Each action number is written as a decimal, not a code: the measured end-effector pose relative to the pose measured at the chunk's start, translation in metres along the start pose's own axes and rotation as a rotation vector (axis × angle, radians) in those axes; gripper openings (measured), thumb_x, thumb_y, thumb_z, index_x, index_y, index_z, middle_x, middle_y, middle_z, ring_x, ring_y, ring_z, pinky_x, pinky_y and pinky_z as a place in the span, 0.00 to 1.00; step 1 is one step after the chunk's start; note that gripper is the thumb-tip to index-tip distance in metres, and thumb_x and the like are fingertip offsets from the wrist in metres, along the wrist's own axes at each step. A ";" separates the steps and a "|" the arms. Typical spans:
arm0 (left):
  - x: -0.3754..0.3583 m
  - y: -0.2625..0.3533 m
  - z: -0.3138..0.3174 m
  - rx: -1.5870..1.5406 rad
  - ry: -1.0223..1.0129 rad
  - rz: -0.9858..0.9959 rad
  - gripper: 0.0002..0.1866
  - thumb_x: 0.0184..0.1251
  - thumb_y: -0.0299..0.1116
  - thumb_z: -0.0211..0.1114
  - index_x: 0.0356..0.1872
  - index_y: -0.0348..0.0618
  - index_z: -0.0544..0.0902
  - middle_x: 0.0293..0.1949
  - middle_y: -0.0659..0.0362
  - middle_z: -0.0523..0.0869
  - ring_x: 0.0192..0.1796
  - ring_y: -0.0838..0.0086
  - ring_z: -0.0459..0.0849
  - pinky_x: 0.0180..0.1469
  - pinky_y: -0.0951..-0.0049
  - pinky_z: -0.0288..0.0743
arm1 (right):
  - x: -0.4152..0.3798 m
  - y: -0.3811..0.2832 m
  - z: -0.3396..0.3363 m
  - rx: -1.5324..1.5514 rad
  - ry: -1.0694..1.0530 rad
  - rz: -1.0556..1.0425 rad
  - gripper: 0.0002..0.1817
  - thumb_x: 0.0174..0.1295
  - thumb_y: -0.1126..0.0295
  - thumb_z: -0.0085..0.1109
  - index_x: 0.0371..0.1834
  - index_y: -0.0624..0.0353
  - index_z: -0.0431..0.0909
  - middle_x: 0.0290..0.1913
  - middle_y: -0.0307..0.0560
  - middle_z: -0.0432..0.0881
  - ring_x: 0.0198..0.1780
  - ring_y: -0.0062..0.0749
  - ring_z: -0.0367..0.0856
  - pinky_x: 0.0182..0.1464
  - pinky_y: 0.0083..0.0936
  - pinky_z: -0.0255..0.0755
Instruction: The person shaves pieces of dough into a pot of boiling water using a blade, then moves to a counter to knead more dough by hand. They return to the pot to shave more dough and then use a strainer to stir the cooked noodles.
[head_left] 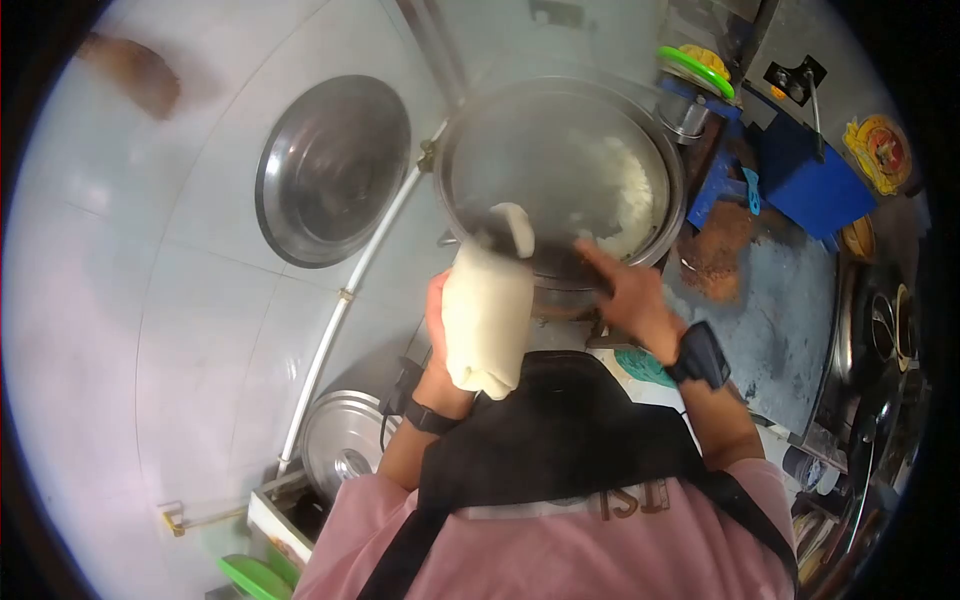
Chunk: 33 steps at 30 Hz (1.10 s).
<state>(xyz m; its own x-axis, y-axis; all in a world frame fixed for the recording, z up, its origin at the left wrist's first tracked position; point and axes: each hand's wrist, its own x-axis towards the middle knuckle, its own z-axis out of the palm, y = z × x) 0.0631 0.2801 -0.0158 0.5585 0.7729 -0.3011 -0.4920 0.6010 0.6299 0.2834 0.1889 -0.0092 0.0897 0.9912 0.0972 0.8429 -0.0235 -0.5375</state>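
A thick pale dough block (488,318) rests in my left hand (437,345), whose fingers wrap round its left side. My right hand (632,300) is closed round the handle of a dark blade, blurred by motion, which reaches across to the block's far end. A pale slice (515,229) is just beyond that end, over the near rim of a large steaming pot (675,215). White pieces (630,190) lie in the pot's right part, partly veiled by steam.
An empty metal basin (335,170) is at the upper left, beside a white pipe (345,295). A round lid (345,445) sits lower left. At the right are a blue box (810,180) and a dark worktop (775,320). Someone's blurred foot (135,75) shows at the top left.
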 end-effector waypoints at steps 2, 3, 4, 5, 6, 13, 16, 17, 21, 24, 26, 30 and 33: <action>0.019 -0.024 -0.037 0.207 0.197 0.177 0.25 0.62 0.52 0.41 0.37 0.39 0.75 0.25 0.55 0.77 0.24 0.64 0.78 0.22 0.68 0.73 | -0.004 0.017 0.003 -0.009 0.048 0.224 0.38 0.37 0.74 0.56 0.60 0.45 0.65 0.40 0.49 0.80 0.40 0.43 0.79 0.43 0.34 0.73; 0.021 -0.015 -0.025 0.200 0.190 0.194 0.25 0.62 0.52 0.41 0.37 0.39 0.75 0.25 0.55 0.77 0.24 0.64 0.78 0.22 0.68 0.73 | -0.008 0.018 0.002 0.018 0.104 0.207 0.37 0.37 0.74 0.56 0.60 0.46 0.65 0.39 0.50 0.80 0.40 0.43 0.79 0.43 0.34 0.72; 0.017 -0.008 -0.014 0.040 0.131 0.102 0.20 0.63 0.47 0.44 0.37 0.39 0.75 0.26 0.55 0.78 0.24 0.66 0.78 0.22 0.71 0.72 | -0.012 0.019 0.002 0.048 0.151 0.198 0.37 0.38 0.74 0.56 0.60 0.46 0.65 0.39 0.50 0.80 0.41 0.43 0.79 0.43 0.35 0.72; 0.006 -0.005 -0.003 -0.117 0.085 -0.006 0.15 0.64 0.42 0.47 0.37 0.39 0.74 0.27 0.56 0.78 0.23 0.67 0.77 0.21 0.74 0.72 | -0.015 0.007 0.003 0.050 0.137 0.206 0.37 0.38 0.74 0.56 0.60 0.46 0.65 0.39 0.50 0.80 0.41 0.43 0.79 0.43 0.35 0.72; -0.002 -0.004 0.004 -0.114 0.094 -0.020 0.15 0.64 0.42 0.47 0.37 0.39 0.74 0.27 0.56 0.78 0.23 0.67 0.77 0.21 0.74 0.72 | -0.015 -0.015 0.003 0.116 0.185 -0.065 0.36 0.39 0.74 0.55 0.60 0.46 0.65 0.38 0.50 0.80 0.39 0.43 0.79 0.42 0.35 0.72; -0.012 -0.003 0.023 0.462 0.159 0.160 0.10 0.61 0.32 0.56 0.41 0.40 0.73 0.33 0.57 0.79 0.25 0.71 0.77 0.21 0.80 0.70 | -0.003 0.000 0.008 0.040 0.062 0.178 0.34 0.43 0.73 0.53 0.61 0.46 0.64 0.37 0.52 0.80 0.37 0.46 0.79 0.41 0.35 0.72; -0.016 0.016 0.033 -0.189 -0.010 -0.189 0.10 0.61 0.32 0.54 0.42 0.41 0.73 0.34 0.59 0.78 0.26 0.73 0.75 0.22 0.82 0.68 | -0.009 0.012 0.008 0.045 0.096 0.317 0.36 0.41 0.71 0.57 0.61 0.45 0.65 0.38 0.51 0.80 0.37 0.46 0.79 0.40 0.36 0.72; -0.013 0.011 0.026 -0.154 -0.039 -0.176 0.11 0.61 0.32 0.54 0.43 0.41 0.73 0.34 0.59 0.78 0.26 0.73 0.75 0.23 0.82 0.67 | -0.012 0.005 0.009 0.047 0.088 0.322 0.36 0.41 0.71 0.57 0.61 0.45 0.65 0.38 0.51 0.80 0.37 0.46 0.79 0.40 0.36 0.72; -0.011 -0.010 0.013 0.416 -0.068 0.210 0.13 0.61 0.35 0.54 0.45 0.42 0.73 0.36 0.60 0.76 0.29 0.74 0.73 0.25 0.82 0.66 | -0.017 -0.059 -0.009 0.018 -0.132 -0.230 0.41 0.31 0.76 0.58 0.60 0.53 0.65 0.43 0.51 0.79 0.41 0.45 0.79 0.42 0.30 0.74; -0.011 -0.009 0.004 0.360 -0.086 0.124 0.14 0.61 0.36 0.53 0.46 0.43 0.72 0.37 0.60 0.75 0.31 0.75 0.72 0.26 0.82 0.65 | -0.015 -0.033 0.019 0.050 0.063 -0.193 0.40 0.34 0.73 0.59 0.61 0.48 0.64 0.38 0.50 0.80 0.38 0.45 0.79 0.39 0.32 0.73; -0.007 0.002 0.008 -0.186 -0.096 -0.222 0.15 0.61 0.37 0.53 0.47 0.44 0.72 0.38 0.60 0.75 0.33 0.75 0.71 0.27 0.83 0.64 | -0.011 -0.008 0.024 0.097 0.192 -0.020 0.35 0.43 0.70 0.55 0.61 0.45 0.63 0.33 0.52 0.80 0.34 0.47 0.79 0.37 0.36 0.72; -0.007 0.005 0.017 -0.696 -0.278 -0.451 0.20 0.61 0.42 0.53 0.53 0.49 0.69 0.46 0.58 0.68 0.36 0.73 0.70 0.33 0.77 0.66 | -0.010 0.016 0.019 -0.014 0.079 0.328 0.32 0.46 0.70 0.52 0.61 0.47 0.63 0.35 0.54 0.80 0.35 0.47 0.79 0.39 0.36 0.72; 0.001 -0.020 -0.011 0.559 -0.197 0.141 0.21 0.62 0.40 0.54 0.54 0.45 0.68 0.49 0.54 0.71 0.42 0.67 0.74 0.38 0.73 0.70 | -0.016 -0.002 0.026 0.115 0.297 0.052 0.35 0.43 0.72 0.55 0.61 0.47 0.63 0.36 0.53 0.80 0.34 0.47 0.79 0.38 0.37 0.72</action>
<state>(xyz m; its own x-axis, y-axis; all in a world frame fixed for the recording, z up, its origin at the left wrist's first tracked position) 0.0662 0.2712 -0.0371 0.6525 0.7532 -0.0828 -0.1751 0.2562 0.9506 0.2665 0.1763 -0.0317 0.2965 0.9072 0.2986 0.7693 -0.0416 -0.6376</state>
